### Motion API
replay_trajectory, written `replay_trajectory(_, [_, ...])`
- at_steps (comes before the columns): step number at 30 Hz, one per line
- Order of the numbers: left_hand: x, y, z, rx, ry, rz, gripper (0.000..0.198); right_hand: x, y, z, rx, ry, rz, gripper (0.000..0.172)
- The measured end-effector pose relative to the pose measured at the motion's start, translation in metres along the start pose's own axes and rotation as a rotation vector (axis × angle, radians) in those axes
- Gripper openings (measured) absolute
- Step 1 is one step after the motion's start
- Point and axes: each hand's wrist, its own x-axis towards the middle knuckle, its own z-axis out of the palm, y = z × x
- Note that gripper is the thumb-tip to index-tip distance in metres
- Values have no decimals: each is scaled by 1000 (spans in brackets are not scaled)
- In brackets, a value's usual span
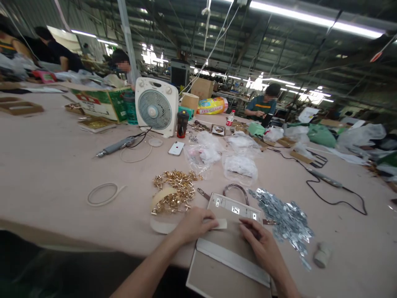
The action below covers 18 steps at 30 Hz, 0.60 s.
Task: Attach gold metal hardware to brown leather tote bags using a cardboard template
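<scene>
Below the centre lies an opened flat bag piece [223, 273] in beige, with a pale strip [232, 260] across it and a dark curved handle [236, 188] at its far end. Three small metal plates sit along its far edge. My left hand [198, 225] is closed on a whitish tape [221, 224], whose tail curls off to the left. On the right side of the piece, my right hand [257, 236] has its fingers apart, with nothing seen in it. Gold fasteners [180, 186] are heaped to the left, silver metal pieces [285, 215] to the right.
A white fan [156, 105], a dark bottle [182, 124] and a phone [176, 148] stand or lie farther back. Plastic bags [240, 166] are behind the piece. Corded tools [116, 146] lie at left and right. A small roll [322, 254] is near right. Several people are beyond.
</scene>
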Motion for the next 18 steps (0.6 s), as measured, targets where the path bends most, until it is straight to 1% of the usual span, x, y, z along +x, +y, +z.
replay_trajectory(2, [-3, -4, 4, 17, 18, 15, 24, 8, -14, 3, 18, -24, -45, 45])
replay_trajectory(4, [-4, -6, 6, 35, 29, 24, 25, 15, -26, 11, 36, -91, -116, 44])
replay_trajectory(7, [-5, -7, 7, 80, 37, 51, 26, 23, -36, 25, 5, -177, -205, 42])
replay_trajectory(9, [-5, -7, 8, 110, 36, 74, 28, 25, -34, 32, -39, -171, -227, 36])
replay_trajectory(11, [-5, -6, 9, 137, 30, 86, 27, 26, -29, 37, -62, -137, -242, 30])
replay_trajectory(13, [-5, -6, 10, 144, 34, 93, 26, 26, -23, 40, -64, -117, -274, 29])
replay_trajectory(16, [-4, -6, 13, 112, 46, 115, 31, 25, -17, 42, -62, -143, -328, 27])
replay_trajectory(18, [-2, -5, 14, 113, 35, 125, 30, 24, -16, 43, -53, -145, -348, 26])
